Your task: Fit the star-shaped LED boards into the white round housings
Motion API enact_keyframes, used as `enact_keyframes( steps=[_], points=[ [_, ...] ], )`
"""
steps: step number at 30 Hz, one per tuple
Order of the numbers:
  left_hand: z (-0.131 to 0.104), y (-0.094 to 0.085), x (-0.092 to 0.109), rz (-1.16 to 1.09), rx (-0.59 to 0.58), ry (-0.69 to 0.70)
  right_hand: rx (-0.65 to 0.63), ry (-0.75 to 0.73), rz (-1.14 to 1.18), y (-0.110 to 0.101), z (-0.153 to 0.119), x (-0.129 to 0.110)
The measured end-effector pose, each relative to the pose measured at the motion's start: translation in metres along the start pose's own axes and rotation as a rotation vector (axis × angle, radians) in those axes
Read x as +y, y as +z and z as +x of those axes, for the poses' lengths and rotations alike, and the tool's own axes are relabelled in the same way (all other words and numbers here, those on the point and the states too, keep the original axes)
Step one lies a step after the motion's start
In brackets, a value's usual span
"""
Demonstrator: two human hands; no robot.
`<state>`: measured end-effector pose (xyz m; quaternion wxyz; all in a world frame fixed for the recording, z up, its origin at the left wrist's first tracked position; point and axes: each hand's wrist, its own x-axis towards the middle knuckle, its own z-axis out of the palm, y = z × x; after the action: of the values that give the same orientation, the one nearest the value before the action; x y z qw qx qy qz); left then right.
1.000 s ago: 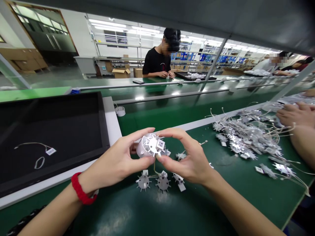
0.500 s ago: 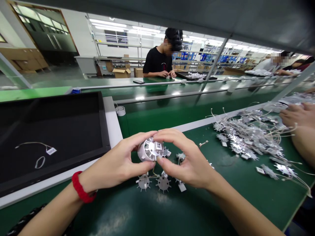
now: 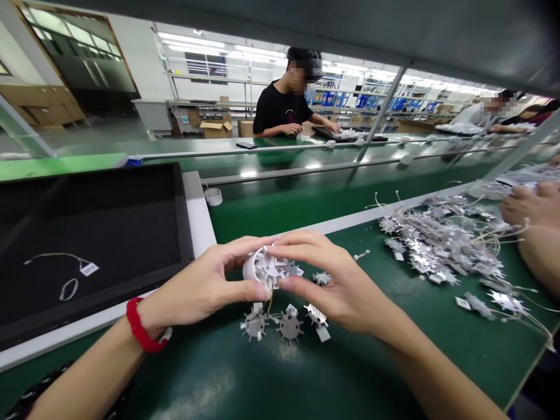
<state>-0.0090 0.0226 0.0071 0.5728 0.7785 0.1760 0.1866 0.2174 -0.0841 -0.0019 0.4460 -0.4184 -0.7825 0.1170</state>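
My left hand grips a white round housing by its rim, thumb below and fingers above. At its open face sits a star-shaped metal plate with spokes around its edge. The fingers and thumb of my right hand close on this plate, partly covering it. Whether the plate is fully seated inside the housing I cannot tell. Below my hands, several similar plates lie on the green table, among them a left plate and a middle plate, with small white blocks and thin wires.
A large heap of star-shaped plates with wires lies at the right, beside another person's hand. At the left stands a black tray holding a wired white block. Another white housing sits beyond it. Across the line a co-worker is seated.
My right fingers have moved slightly left over the plate, covering more of its block. The housing has shifted slightly left. The co-worker opposite has stretched an arm towards a tray.
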Motion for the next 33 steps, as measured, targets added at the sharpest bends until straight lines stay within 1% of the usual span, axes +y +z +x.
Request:
enact_keyframes(
  steps=[3,8,11,16,19,22,27,33],
  points=[
    [0.0013,-0.0006,0.0020,-0.006,-0.001,-0.012,-0.008,0.024,-0.011,-0.0014,-0.0006,-0.0004],
    [0.0019,-0.0017,0.0019,0.078,-0.021,0.022,-0.038,0.051,0.011,-0.0013,-0.0014,-0.0020],
    [0.0012,-0.0024,0.0004,0.105,-0.006,0.024,-0.054,0.051,0.003,-0.0006,-0.0010,-0.0030],
    [0.0007,-0.0028,-0.0006,0.131,0.010,0.013,-0.019,0.060,-0.039,0.0013,-0.0013,-0.0016],
    [0.0017,-0.0028,-0.0014,0.145,0.024,0.029,-0.003,0.026,-0.057,0.0022,-0.0019,-0.0002],
    [0.0022,-0.0028,-0.0026,0.120,0.015,0.038,-0.004,-0.006,-0.080,0.0023,-0.0022,0.0001],
    [0.0007,-0.0035,-0.0024,0.074,-0.004,0.017,-0.019,-0.010,-0.087,0.0010,-0.0015,-0.0011],
    [0.0013,-0.0042,-0.0035,-0.066,-0.035,-0.002,-0.002,-0.010,-0.057,0.0040,0.0003,-0.0073]
  ],
)
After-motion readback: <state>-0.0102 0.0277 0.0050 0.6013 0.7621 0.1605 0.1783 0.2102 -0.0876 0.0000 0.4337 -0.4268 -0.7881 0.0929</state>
